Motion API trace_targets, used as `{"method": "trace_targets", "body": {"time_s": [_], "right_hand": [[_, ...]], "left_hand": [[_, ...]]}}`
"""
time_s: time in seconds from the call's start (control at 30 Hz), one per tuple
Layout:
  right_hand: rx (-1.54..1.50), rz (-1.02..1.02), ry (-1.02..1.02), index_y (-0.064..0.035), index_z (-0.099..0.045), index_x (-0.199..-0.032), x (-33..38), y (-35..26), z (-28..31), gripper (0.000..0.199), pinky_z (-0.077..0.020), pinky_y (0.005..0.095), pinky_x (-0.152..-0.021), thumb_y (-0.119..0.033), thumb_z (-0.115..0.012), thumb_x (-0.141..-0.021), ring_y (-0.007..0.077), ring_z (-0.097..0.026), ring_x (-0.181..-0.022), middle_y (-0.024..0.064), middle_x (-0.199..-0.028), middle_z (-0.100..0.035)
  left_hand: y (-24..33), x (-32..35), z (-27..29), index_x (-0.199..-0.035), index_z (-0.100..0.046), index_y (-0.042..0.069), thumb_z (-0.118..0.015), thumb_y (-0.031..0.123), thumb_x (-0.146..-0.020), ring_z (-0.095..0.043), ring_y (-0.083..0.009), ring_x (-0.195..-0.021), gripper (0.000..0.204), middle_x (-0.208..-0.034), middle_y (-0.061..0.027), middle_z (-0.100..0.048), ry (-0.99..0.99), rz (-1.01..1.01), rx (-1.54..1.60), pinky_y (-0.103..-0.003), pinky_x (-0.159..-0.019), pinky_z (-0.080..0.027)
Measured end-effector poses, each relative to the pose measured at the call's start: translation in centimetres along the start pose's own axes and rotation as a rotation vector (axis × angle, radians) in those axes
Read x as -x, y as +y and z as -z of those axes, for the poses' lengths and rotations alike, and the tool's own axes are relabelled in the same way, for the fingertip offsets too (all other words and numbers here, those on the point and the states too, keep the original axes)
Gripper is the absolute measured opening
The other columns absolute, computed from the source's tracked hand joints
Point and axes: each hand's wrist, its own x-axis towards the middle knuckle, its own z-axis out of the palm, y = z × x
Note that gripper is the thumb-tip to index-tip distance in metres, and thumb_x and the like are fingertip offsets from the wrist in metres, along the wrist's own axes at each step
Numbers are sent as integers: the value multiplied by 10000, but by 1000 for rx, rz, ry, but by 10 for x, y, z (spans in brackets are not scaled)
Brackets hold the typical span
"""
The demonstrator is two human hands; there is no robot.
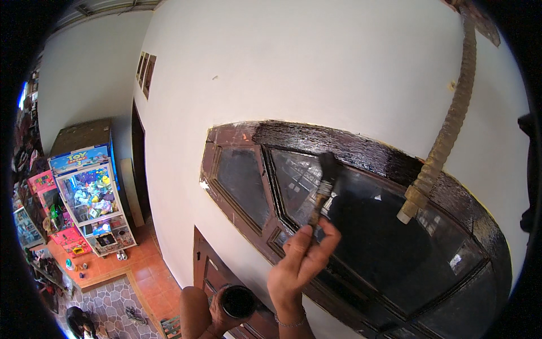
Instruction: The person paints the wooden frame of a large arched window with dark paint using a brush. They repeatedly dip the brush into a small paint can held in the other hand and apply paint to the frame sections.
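Note:
My right hand (302, 263) grips a paintbrush (322, 195) by its handle, fingers pinched round it. Its dark bristles point up, in front of the glass and close to the upper frame of an arched window (339, 142). Most of that upper frame looks wet and glossy dark brown, while its left end is a duller reddish brown. Dark streaks also run along the bars between the panes. Lower down, my left hand (217, 312) holds a round can (238, 301) of dark paint, its open top facing up.
A ribbed brown pole (450, 133) slants down in front of the window's right side. A panelled wooden door (213, 271) is below the window. Far below on the left, a toy claw machine (93, 192) stands on orange floor tiles (151, 277), beside pink cabinets (68, 234).

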Motion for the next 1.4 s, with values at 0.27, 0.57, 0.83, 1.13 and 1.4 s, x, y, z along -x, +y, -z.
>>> {"method": "trace_targets", "body": {"time_s": [0.27, 0.57, 0.83, 1.13, 1.4], "right_hand": [[-71, -9, -121, 11, -429, -1175, 81, -16, 78, 249, -377, 282, -554, -128, -545, -1004, 140, -472, -567, 35, -672, -501], [554, -133, -694, -26, -637, -1025, 123, -35, 205, 143, -504, 478, -771, -140, -666, -944, 394, -632, -863, 183, -946, -670], [578, -65, -590, -25, -655, -959, 128, -54, 230, 144, -520, 425, -713, -115, -731, -875, 328, -669, -796, 123, -894, -688], [795, -15, -772, -71, -675, -1005, 133, -35, 231, 229, -510, 368, -712, -179, -730, -811, 199, -637, -755, 30, -784, -635], [929, 84, -820, -45, -708, -937, 139, -26, 225, 212, -495, 353, -741, -132, -679, -746, 186, -581, -793, 22, -775, -573]], "left_hand": [[-11, 5, -1, -1396, -414, 59, -980, 414, -483, -575, -360, -1189, 1131, -1288, -158, -579, -8, 80, -29, -492, -1002, -489], [12, 7, 6, -1421, -394, -19, -1015, 377, -506, -662, -316, -1122, 1175, -1206, -199, -639, -23, -231, -45, -445, -946, -557], [28, 35, 4, -1460, -335, 21, -1005, 392, -485, -576, -402, -1236, 1240, -1387, -237, -531, -258, -87, 337, -512, -1029, -498], [61, 34, -2, -1495, -304, 53, -975, 419, -579, -564, -397, -1256, 1193, -1405, -253, -500, -403, -176, 499, -518, -1062, -484], [44, 52, -10, -1512, -289, 84, -921, 402, -683, -545, -450, -1262, 1090, -1428, -269, -474, -547, -73, 402, -591, -1057, -461]]}}
